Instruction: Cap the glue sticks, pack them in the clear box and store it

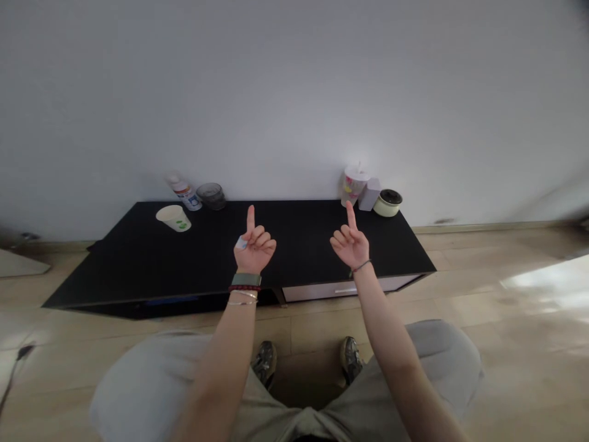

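Fingers [250, 216] curl in on both hands, only the forefingers upright, nothing held. The paper cup [173, 218] stands well left of the left hand [254, 248], which is raised over the cabinet [301, 236]. The right hand [352, 245] is near the drink cup [353, 186]. Level wrists would likely steady the pose.

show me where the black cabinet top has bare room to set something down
Free: middle and front of the cabinet top, between paper cup and straw cup. Crowded: back left by bottle and glass jar, back right by box and round tin.
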`<action>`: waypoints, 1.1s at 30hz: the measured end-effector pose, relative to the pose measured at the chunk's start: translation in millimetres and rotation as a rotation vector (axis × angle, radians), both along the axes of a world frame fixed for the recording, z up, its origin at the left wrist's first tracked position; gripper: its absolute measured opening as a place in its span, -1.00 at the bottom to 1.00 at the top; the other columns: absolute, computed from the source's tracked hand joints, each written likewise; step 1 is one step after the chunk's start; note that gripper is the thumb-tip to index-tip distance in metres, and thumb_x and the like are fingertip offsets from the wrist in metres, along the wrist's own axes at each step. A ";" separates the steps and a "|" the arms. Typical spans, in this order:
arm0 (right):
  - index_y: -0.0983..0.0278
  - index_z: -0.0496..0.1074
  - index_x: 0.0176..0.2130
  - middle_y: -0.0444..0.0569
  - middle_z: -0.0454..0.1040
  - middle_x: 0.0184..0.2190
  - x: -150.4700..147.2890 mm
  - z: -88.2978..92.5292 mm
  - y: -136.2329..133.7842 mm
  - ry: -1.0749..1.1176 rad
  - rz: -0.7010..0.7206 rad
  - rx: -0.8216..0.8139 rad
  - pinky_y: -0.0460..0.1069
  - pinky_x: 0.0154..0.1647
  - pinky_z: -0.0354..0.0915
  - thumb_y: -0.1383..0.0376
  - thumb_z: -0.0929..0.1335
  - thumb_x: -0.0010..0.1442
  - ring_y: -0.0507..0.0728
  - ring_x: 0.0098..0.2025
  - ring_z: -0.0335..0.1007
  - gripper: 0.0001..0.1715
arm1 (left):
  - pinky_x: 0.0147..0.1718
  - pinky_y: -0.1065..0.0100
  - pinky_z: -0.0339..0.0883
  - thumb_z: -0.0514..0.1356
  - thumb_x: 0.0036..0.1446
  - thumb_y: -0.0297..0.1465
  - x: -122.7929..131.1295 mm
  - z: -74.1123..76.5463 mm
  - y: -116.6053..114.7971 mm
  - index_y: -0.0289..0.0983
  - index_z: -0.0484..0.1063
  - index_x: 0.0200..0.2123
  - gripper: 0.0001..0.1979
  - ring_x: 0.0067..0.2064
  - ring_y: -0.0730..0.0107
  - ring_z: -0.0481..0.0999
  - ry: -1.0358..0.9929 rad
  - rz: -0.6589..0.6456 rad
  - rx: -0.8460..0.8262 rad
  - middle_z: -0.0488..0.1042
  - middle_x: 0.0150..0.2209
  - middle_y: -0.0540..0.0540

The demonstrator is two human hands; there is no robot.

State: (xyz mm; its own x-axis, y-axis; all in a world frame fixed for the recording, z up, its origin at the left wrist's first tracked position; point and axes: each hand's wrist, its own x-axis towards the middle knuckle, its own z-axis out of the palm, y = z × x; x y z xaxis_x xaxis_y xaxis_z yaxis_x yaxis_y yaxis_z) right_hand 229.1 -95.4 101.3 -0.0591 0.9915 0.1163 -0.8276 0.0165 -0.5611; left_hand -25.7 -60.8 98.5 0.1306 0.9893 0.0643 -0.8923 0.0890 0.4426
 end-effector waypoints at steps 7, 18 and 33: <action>-0.05 0.15 0.31 -0.34 -0.11 -0.64 -12.4 -46.2 1.2 0.091 -0.094 -0.091 -0.14 -0.56 0.01 0.44 0.30 0.06 -0.01 -0.62 -0.16 -0.12 | -0.55 0.51 0.00 0.00 0.30 -0.49 3.3 -44.5 -3.7 -0.14 0.24 0.29 -0.50 -0.61 0.61 0.02 -0.110 0.003 -0.052 0.03 -0.58 0.18; -0.04 0.17 0.30 -0.35 -0.06 -0.65 -10.2 -47.1 3.8 0.094 -0.098 -0.103 -0.14 -0.55 0.03 0.44 0.29 0.05 -0.02 -0.62 -0.12 -0.13 | -0.56 0.50 -0.03 -0.01 0.24 -0.51 6.1 -41.0 -2.9 -0.11 0.21 0.30 -0.43 -0.62 0.59 0.04 -0.101 -0.052 -0.066 0.01 -0.61 0.19; 0.20 0.49 -0.10 -0.33 -0.10 -0.73 -2.0 -63.1 -6.5 -0.231 0.151 -0.078 -0.11 -0.53 0.08 0.04 0.26 0.24 0.00 -0.63 -0.09 -0.61 | -0.57 0.46 -0.01 0.01 0.33 -0.30 14.2 -48.6 -12.0 -0.28 0.43 -0.42 -0.68 -0.62 0.57 -0.04 0.065 -0.311 -0.130 -0.06 -0.63 0.14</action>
State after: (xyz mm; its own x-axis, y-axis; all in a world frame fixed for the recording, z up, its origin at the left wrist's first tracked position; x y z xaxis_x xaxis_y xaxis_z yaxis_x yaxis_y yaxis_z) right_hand 227.0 -101.9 38.2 -0.2230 0.9748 0.0059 -0.6675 -0.1483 -0.7297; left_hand -11.6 -72.8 49.9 0.4271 0.9008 -0.0779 -0.7836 0.4118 0.4652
